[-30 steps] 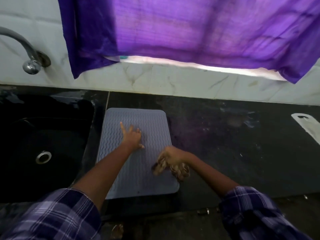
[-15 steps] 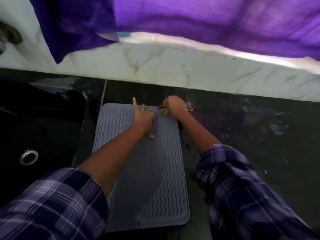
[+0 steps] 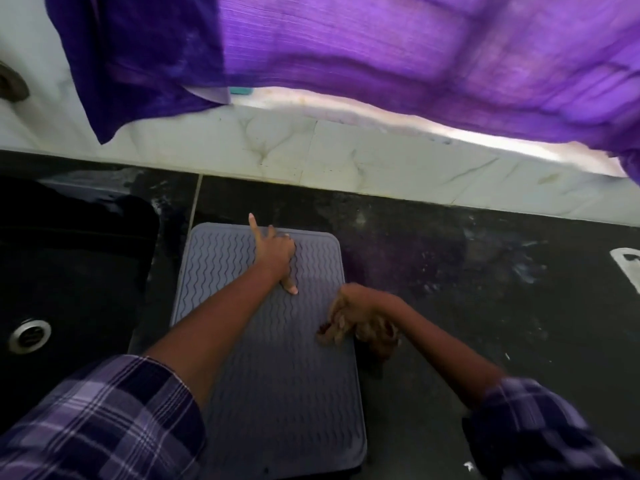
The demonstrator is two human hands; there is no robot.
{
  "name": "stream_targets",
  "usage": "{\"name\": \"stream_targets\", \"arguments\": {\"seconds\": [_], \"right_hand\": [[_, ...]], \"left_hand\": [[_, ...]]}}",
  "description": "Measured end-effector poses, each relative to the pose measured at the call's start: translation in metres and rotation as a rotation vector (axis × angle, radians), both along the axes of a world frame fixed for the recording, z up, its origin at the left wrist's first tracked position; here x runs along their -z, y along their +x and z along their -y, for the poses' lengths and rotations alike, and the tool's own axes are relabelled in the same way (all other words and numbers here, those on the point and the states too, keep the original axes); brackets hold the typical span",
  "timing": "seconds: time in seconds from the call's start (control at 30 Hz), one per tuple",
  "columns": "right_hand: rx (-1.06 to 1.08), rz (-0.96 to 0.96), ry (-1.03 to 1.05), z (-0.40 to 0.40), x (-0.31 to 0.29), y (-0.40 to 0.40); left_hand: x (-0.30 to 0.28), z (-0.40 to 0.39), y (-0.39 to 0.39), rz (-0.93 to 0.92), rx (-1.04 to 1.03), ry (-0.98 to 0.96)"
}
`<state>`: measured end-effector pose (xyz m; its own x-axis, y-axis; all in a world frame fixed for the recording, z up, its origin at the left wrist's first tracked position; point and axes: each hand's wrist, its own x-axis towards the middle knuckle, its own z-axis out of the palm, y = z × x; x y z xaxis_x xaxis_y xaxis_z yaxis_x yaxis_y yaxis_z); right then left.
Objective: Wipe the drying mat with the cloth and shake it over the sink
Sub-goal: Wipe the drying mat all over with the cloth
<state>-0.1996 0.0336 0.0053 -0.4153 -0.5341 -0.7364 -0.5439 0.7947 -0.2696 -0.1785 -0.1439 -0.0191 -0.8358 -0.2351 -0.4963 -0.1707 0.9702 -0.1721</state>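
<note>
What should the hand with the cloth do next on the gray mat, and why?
Probably sweep the cloth leftward across the mat's near half. The right hand grips it bunched at the drying mat's right edge, so that bare stretch looks like the part to wipe. The left hand presses the mat's far end, holding it steady. The sink sits just left, for shaking later.

We can't really make out the cloth [image 3: 360, 329]: it's a blurred brownish wad under the right hand [image 3: 356, 306], which is smeared too. The left arm hides part of the mat [image 3: 277, 375], and its near edge runs into shadow. The sink [image 3: 69, 271] is cut by the left edge. A white thing [image 3: 628, 268] is clipped on the right; no clue what it is.
</note>
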Motion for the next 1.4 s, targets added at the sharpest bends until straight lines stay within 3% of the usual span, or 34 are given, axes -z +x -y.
{"name": "stream_targets", "arguments": {"seconds": [0.13,0.2,0.33,0.47,0.63,0.7,0.77,0.93,1.07,1.2,1.3,1.4], "right_hand": [[0.084,-0.392,-0.282,0.051,-0.009,-0.059],[0.117,-0.526,-0.212,0.073,0.003,-0.072],[0.173,-0.616,-0.137,0.073,0.026,-0.056],[0.229,-0.382,-0.106,0.029,0.022,0.000],[0.056,-0.141,0.079,0.000,0.008,0.012],[0.147,-0.198,-0.047,0.010,0.001,-0.014],[0.240,-0.426,-0.194,0.028,0.002,-0.041],[0.183,-0.633,-0.124,0.052,0.032,-0.038],[0.111,-0.537,-0.060,0.023,0.024,0.007],[-0.074,-0.289,0.161,-0.012,0.014,0.078],[-0.013,-0.120,0.186,-0.013,-0.004,0.059],[0.128,-0.354,-0.011,0.008,-0.016,0.010]], "left_hand": [[0.005,0.003,0.000,-0.020,0.003,0.020],[0.006,0.003,-0.001,-0.017,-0.016,0.053],[0.009,0.005,-0.003,-0.011,-0.029,0.054],[0.008,0.005,0.000,-0.028,-0.006,0.060],[0.003,0.006,0.003,-0.015,-0.009,0.077],[0.004,0.006,0.001,-0.016,-0.011,0.064],[0.004,0.005,0.000,-0.013,-0.003,0.047],[0.007,0.001,-0.004,0.018,-0.010,-0.023],[0.006,-0.004,-0.005,0.014,-0.001,-0.026],[0.008,-0.003,-0.004,-0.008,-0.007,-0.047],[0.006,-0.002,-0.001,-0.025,-0.018,-0.004],[0.010,0.003,0.001,-0.056,-0.027,0.051]]}}
